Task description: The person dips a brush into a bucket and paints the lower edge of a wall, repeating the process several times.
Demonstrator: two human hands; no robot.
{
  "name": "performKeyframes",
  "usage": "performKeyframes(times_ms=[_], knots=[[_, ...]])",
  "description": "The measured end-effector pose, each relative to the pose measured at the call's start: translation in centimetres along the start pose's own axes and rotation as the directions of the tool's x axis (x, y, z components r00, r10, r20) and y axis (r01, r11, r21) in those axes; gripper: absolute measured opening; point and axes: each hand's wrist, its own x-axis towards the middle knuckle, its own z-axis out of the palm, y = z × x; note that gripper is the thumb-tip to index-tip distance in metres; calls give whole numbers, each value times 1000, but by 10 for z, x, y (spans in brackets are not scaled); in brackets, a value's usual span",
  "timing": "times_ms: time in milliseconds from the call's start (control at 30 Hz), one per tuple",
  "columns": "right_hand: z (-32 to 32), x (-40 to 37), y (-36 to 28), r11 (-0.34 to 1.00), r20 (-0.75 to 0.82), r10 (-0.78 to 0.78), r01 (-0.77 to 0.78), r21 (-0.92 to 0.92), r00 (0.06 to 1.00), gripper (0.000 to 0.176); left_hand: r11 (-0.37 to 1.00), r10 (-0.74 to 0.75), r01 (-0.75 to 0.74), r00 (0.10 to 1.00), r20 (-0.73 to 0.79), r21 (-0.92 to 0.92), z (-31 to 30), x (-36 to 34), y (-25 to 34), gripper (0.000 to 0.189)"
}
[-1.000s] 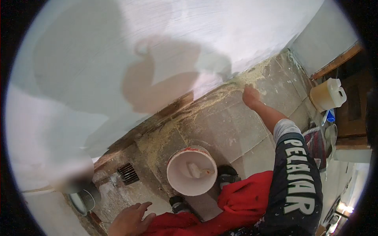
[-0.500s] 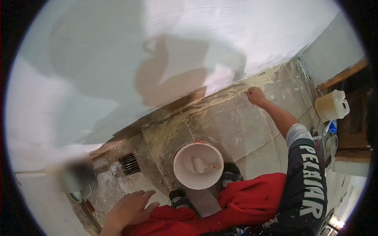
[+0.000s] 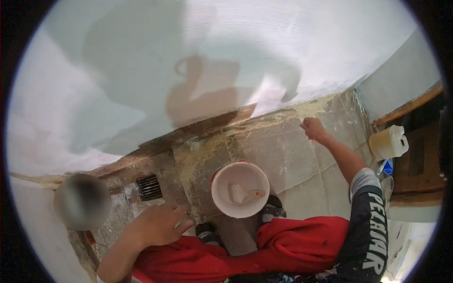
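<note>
My right hand (image 3: 313, 129) is stretched out over the tiled floor near the foot of the wall, its fingers curled together; whatever they may hold is too small to make out. Above my red-clad leg, my left hand (image 3: 160, 224) has its fingers apart and holds nothing. Between my feet stands a white bucket (image 3: 217, 194) with a reddish rim. Inside it lies a pale lump or tool (image 3: 237, 193), its shape unclear.
A pale plastered wall (image 3: 264, 52) rises ahead, with yellowish powder along its base. A floor drain grate (image 3: 149, 187) is left of the bucket. At the right stand a yellowish jug (image 3: 384, 143) and a blue item (image 3: 388, 166).
The whole view has shifted slightly. My left hand has moved up and inward from the lower left. My right hand remains outstretched near the wall, its fingers still curled.
</note>
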Motion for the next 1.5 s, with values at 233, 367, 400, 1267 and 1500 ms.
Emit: performKeyframes(times_ms=[233, 367, 400, 1267, 1500], knots=[[-15, -17, -32, 987, 278, -16, -30, 159, 961, 18, 999, 17, -17, 1000, -10, 40, -2, -8, 0, 45], [-15, -20, -73, 989, 332, 117, -139, 45, 936, 13, 997, 59, -55, 995, -77, 47, 2, -20, -2, 44], [-6, -16, -75, 1000, 301, 1, 2, -8, 954, 13, 997, 62, -58, 994, -87, 48, 2, -23, -2, 44], [-1, -32, -157, 726, 675, -203, -353, 590, 710, 33, 995, 100, -101, 991, -94, -9, 0, -24, -3, 39], [-16, -44, -201, 412, 698, -267, -576, 706, 664, 26, 995, 96, -95, 995, -34, 30, -1, -22, -3, 40]])
